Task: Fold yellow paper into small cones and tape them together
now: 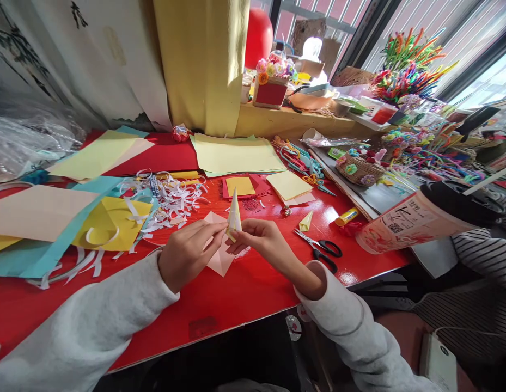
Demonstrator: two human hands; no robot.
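Between my two hands, just above the red table, a pale yellow piece of folded paper point(235, 213) stands with its narrow point up. My left hand point(191, 247) pinches its lower left side between thumb and fingers. Closed on the lower right side is my right hand point(263, 239), its thumb near the bottom edge. Beneath both hands lies a creased pink paper square point(220, 264), partly covered by them. To the right, a small folded yellow paper piece point(305, 221) rests beside scissors with black handles point(324, 249).
White paper strips point(175, 198) and coloured sheets point(40, 212) cover the left side. Stacked yellow sheets point(236, 152) lie at the back. A large drink cup point(424, 218) and a glue stick point(346, 216) are at right. A striped sleeve point(485, 250) shows at the right edge.
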